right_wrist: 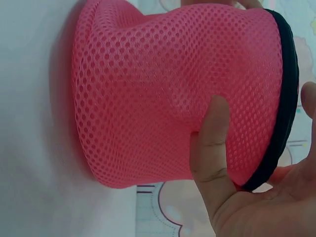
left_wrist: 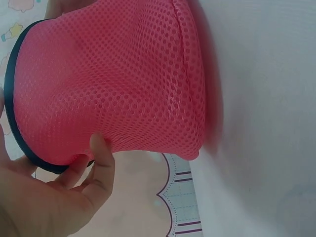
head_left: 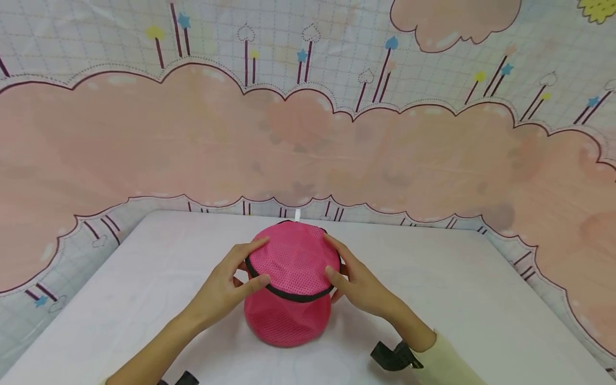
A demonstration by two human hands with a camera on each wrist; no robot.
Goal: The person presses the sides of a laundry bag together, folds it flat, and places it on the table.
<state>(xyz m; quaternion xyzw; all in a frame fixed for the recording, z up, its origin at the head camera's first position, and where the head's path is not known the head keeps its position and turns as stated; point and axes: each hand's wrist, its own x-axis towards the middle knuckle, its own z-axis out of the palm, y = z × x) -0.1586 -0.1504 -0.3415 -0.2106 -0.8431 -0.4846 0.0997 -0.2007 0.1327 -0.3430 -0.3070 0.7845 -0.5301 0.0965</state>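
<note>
A pink mesh laundry bag (head_left: 294, 255) with a black zip band (head_left: 300, 297) round its top edge stands upright on the table, its round lid tilted toward me. My left hand (head_left: 218, 289) holds the left side of the rim, thumb on the lid's front edge. On the opposite side, my right hand (head_left: 363, 286) grips the rim with its thumb over the lid. Fingers bend below the band against the soft wall (left_wrist: 123, 94) in the left wrist view. The right wrist view shows the mesh (right_wrist: 143, 103) dented inward beside the fingers.
The white table (head_left: 409, 256) extends to both sides of the bag. A patterned cloth backdrop (head_left: 192, 144) hangs behind it. A small white tab (head_left: 297, 215) stands up behind the lid. Black straps (head_left: 395, 357) show near both wrists.
</note>
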